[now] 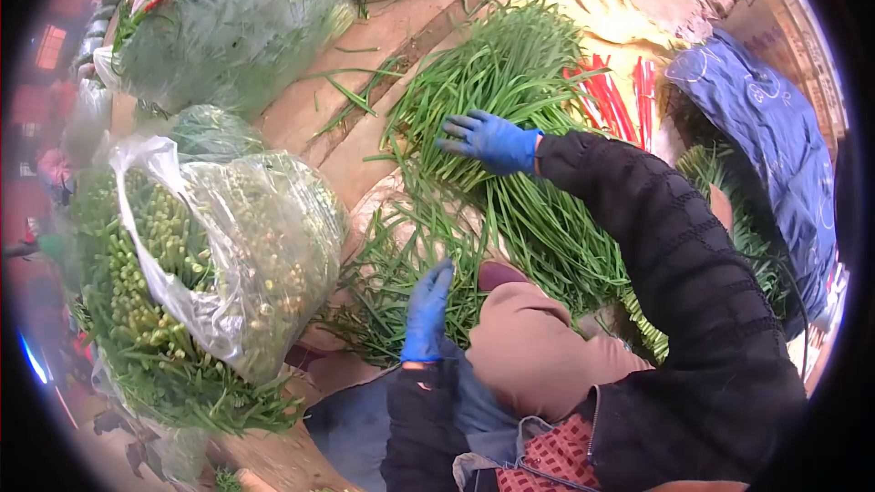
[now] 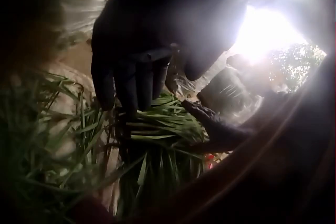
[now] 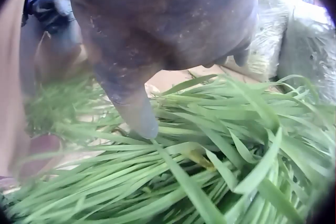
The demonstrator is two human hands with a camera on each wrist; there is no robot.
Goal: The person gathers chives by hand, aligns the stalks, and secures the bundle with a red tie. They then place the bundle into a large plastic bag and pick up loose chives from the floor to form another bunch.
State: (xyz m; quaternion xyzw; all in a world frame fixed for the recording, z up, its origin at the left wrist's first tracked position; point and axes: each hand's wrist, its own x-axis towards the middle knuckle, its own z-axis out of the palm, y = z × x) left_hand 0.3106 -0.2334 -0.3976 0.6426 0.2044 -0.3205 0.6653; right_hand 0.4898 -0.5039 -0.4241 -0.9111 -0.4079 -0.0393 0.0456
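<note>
A large heap of Chinese chives [image 1: 497, 59], long flat green blades, lies on the ground before the person. My right hand [image 1: 497, 143], in a blue glove, is spread over the left side of the heap with its fingers fairly straight. In the right wrist view its thumb [image 3: 140, 119] points down at the blades. My left hand [image 1: 427, 314], also blue-gloved, is held beside the knee above scattered loose chives [image 1: 387, 241]. Its fingers [image 2: 126, 85] are extended and grip nothing in the left wrist view.
A clear plastic bag [image 1: 273, 210] of green stalks stands at left, with a bigger wrapped bundle [image 1: 241, 27] behind it. Red strips [image 1: 606, 100] lie on yellow sheeting right of the heap. Blue cloth [image 1: 756, 118] covers more greens at far right.
</note>
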